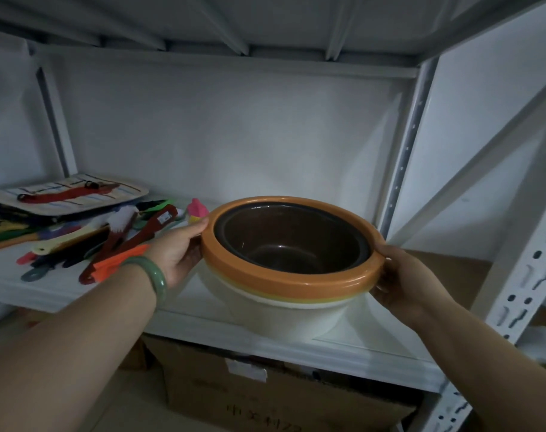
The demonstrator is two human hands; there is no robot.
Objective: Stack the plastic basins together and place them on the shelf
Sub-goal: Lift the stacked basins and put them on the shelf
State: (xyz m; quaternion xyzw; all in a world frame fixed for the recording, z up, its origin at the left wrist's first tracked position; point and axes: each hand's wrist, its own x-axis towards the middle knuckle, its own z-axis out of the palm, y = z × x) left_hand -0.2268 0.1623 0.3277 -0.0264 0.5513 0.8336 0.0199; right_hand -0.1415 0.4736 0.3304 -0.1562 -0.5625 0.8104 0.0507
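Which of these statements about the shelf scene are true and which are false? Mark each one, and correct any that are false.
1. Both hands hold the stack of basins by its rim. True: the left hand and the right hand grip opposite sides.
2. The innermost basin is white. False: it is dark brown; the white basin is the outermost, at the bottom.
3. The topmost visible rim is orange. True.
4. The colourful utensils lie to the right of the stack. False: they lie on the shelf to its left.
5. A green bangle is on the right wrist. False: it is on the left wrist.
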